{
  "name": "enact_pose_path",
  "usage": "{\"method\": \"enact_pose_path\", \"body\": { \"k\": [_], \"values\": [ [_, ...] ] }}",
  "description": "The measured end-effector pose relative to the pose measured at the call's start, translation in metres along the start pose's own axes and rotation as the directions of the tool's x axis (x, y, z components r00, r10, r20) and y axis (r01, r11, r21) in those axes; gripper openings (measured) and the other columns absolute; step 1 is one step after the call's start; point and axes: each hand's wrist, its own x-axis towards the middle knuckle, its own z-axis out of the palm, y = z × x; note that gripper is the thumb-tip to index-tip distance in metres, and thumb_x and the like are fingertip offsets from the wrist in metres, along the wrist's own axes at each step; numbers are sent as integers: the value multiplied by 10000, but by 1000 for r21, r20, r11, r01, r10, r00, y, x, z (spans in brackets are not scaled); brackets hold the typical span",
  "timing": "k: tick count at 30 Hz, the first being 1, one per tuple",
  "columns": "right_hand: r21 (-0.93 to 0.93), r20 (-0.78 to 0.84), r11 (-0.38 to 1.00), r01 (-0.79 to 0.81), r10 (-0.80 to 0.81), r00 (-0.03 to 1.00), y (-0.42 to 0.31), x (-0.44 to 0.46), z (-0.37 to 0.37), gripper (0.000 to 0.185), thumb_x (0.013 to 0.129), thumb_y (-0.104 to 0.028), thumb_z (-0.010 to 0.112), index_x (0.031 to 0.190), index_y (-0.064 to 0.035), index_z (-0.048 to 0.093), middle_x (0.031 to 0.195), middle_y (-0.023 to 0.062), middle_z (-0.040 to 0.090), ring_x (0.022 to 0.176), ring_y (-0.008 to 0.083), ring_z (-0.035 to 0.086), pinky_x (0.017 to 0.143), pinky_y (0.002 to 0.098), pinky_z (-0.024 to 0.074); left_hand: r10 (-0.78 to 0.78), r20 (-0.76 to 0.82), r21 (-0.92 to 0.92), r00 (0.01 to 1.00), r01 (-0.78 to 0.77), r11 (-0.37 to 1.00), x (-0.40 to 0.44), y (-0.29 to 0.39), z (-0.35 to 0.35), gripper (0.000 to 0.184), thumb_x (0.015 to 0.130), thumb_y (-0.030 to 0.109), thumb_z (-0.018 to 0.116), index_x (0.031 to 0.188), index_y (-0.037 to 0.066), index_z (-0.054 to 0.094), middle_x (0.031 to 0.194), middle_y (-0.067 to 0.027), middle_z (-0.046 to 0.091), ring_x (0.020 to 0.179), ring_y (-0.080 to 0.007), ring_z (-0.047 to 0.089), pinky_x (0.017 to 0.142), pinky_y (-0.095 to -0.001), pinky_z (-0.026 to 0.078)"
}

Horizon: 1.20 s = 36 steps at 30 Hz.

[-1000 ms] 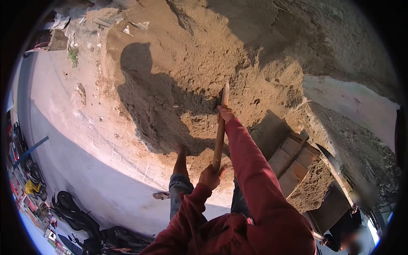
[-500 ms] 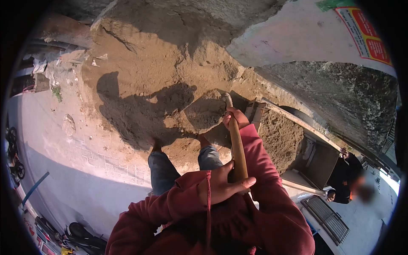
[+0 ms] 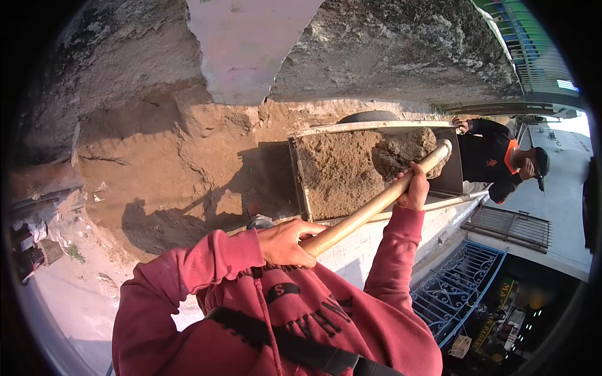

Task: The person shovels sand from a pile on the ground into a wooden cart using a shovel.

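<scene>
A hoe with a long wooden handle (image 3: 364,216) reaches across the side of a box-shaped cart (image 3: 307,178). My right hand (image 3: 414,187) is wrapped round the handle near its head. At the lower end, my left hand (image 3: 290,242) grips the handle close to my body. A clump of damp sand (image 3: 401,150) lies at the hoe's head, over the cart, and mostly hides the blade. Looser sand (image 3: 338,166) fills much of the cart bed under it.
At the cart's far right end stands a co-worker (image 3: 492,156), one hand on its edge. Dug sandy ground (image 3: 157,166) lies left, below a rough wall (image 3: 401,50). A metal grate (image 3: 509,227) and blue railing (image 3: 458,285) are at lower right.
The hoe and its clump of sand have swung right, from over the dug ground to above the cart. My view has turned right, bringing the co-worker more into sight.
</scene>
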Motion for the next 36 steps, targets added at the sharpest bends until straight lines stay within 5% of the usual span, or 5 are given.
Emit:
{"method": "enact_pose_path", "body": {
  "k": [4,16,25,29,36],
  "values": [
    [1,-121,941,337,-335,935,-9,58,-21,198,871,-203,640,871,-44,521,635,68,494,511,198,531,452,362,494,163,-434,673,886,198,713,130,-123,-38,566,737,159,688,1281,134,530,982,-168,683,888,-353,657,777,-440,533],
    [42,-45,905,423,-422,906,2,-17,81,188,864,-141,575,724,-27,523,565,78,469,434,176,454,413,305,425,169,-607,545,776,252,799,131,-149,-44,303,735,301,719,927,68,680,750,-163,676,748,-359,667,688,-439,521],
    [-14,294,1000,-11,14,956,363,-49,220,184,889,-165,617,895,-30,491,592,68,502,440,183,502,409,311,456,-387,-784,36,485,659,752,-73,-374,-124,341,762,390,662,955,108,667,852,-177,680,839,-380,655,747,-458,524],
    [-409,259,863,298,-203,944,573,-32,281,275,928,-243,617,973,-34,445,667,66,520,462,180,526,420,303,459,-357,-858,3,370,698,716,-127,-496,-187,535,810,609,608,987,109,679,873,-154,694,848,-355,669,760,-449,528],
    [-674,64,569,-471,680,730,947,-90,234,197,944,-181,546,833,-28,488,621,123,543,472,257,534,445,437,469,-553,-737,-110,389,738,665,-277,-529,-170,460,900,392,595,1167,21,538,903,-233,654,897,-387,645,763,-466,494]
  ]
}}
